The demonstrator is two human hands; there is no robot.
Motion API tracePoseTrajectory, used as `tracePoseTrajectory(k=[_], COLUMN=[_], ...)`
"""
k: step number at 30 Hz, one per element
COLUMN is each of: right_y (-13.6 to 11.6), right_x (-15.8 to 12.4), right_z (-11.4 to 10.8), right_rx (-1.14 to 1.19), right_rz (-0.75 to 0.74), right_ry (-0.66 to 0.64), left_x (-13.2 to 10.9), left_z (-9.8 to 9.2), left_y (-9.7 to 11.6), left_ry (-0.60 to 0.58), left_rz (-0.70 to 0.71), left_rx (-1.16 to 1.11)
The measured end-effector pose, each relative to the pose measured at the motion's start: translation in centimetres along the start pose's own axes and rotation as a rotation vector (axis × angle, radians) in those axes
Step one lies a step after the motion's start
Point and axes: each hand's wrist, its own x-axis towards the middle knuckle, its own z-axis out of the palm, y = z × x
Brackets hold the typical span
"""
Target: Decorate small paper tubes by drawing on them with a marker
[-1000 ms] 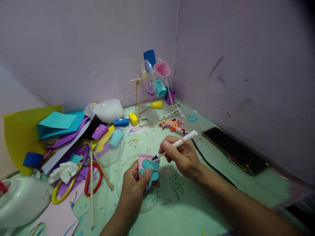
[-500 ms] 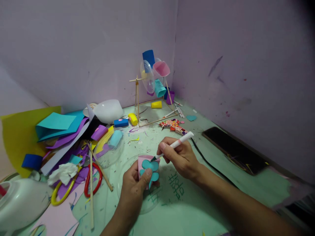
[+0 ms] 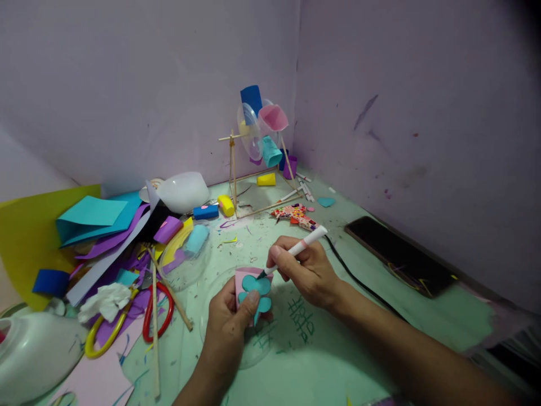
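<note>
My left hand [image 3: 234,318] grips a small pink paper piece [image 3: 242,275], with its thumb pressing a teal flower-shaped paper cutout [image 3: 261,286] against the front. In my right hand [image 3: 302,273] is a white marker [image 3: 298,248], held like a pen. Its dark tip meets the upper edge of the teal cutout. Below the left hand a clear plastic disc [image 3: 207,299] lies on the table. Green grid marks are drawn on the tabletop right of the paper.
A stick frame with a cup wheel [image 3: 251,132] stands at the back. Right of it lie a patterned glue gun [image 3: 296,215] with a black cord and a dark phone [image 3: 397,256]. Scissors [image 3: 159,313], coloured paper [image 3: 95,211] and a white bottle [image 3: 40,355] crowd the left.
The whole view has shifted slightly. My marker tip has moved a little left along the teal cutout's upper edge. Both holds stay the same.
</note>
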Motion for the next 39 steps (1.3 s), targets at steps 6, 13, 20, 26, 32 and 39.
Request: tracePoseTrajectory(k=[6, 13, 20, 26, 32, 39], right_y=[-0.1, -0.1, -0.5, -0.4, -0.4, -0.6], right_x=[0.0, 0.2, 0.2, 0.3, 0.3, 0.2], right_z=[-0.1, -0.2, -0.3, -0.5, -0.6, -0.5], right_rx=[-0.008, -0.006, -0.008, -0.008, -0.008, 0.016], right_rz=[-0.015, -0.019, -0.016, -0.012, -0.016, -0.039], right_ry=[0.022, 0.038, 0.051, 0.052, 0.066, 0.092], left_x=[0.0, -0.1, -0.2, -0.2, 0.0, -0.1], left_z=[0.1, 0.4, 0.6, 0.8, 0.5, 0.6], left_y=[0.2, 0.6, 0.9, 1.0, 1.0, 1.0], left_ry=[0.003, 0.037, 0.061, 0.096, 0.095, 0.113], left_rz=[-0.016, -0.011, -0.035, -0.03, -0.056, -0.043], left_rx=[-0.029, -0.037, -0.069, -0.082, -0.084, -0.064])
